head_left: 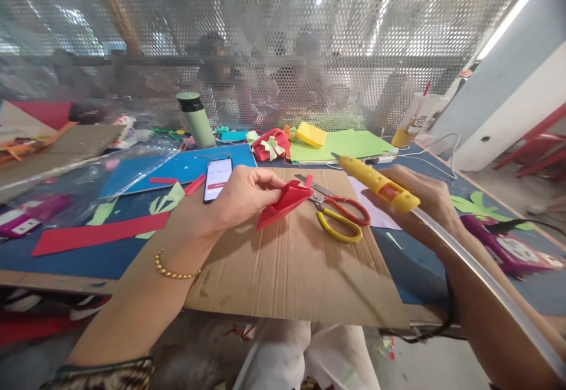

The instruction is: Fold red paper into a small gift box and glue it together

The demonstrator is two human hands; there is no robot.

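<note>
My left hand [247,195] pinches a folded red paper piece [285,204] just above the cardboard sheet [283,278]. In my right hand [411,201] is a yellow hot glue gun [375,180], its nozzle pointing up and to the left. A long clear glue stick [477,278] sticks out of the gun's back end and runs along my right forearm. Between the hands, scissors [340,213] with one red and one yellow handle lie on the cardboard, their blades partly behind the red paper. The fingers of my right hand are partly hidden by the gun.
A phone [218,179] lies beyond my left hand on a blue sheet [177,169]. Red strips [101,233] and green scraps are at left. A green tumbler [197,120], yellow folded paper [312,135] and a drink cup [413,120] stand along the back. A purple device [508,248] sits right.
</note>
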